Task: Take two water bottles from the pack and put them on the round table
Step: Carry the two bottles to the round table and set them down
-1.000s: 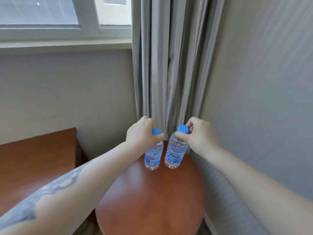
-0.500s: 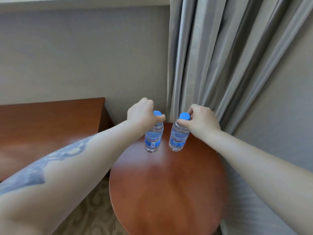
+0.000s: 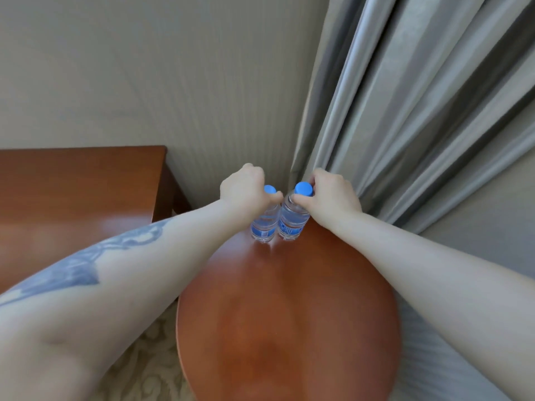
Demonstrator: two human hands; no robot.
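Two small clear water bottles with blue caps and blue labels stand upright side by side at the far edge of the round reddish-brown table [image 3: 289, 328]. My left hand [image 3: 246, 191] grips the neck of the left bottle [image 3: 264, 227]. My right hand [image 3: 330, 193] grips the neck of the right bottle [image 3: 290, 224] just under its cap. The two bottles stand very close, almost touching. Both bases rest on the tabletop. The pack is out of view.
A rectangular wooden desk [image 3: 75, 204] stands to the left of the round table, against the beige wall. Grey curtains [image 3: 405, 111] hang right behind the bottles. Patterned carpet [image 3: 150, 369] shows below between the two pieces of furniture.
Both bottles came down onto the far edge of the round table and moved closer together. My view has tilted downward, so the window has left the frame.
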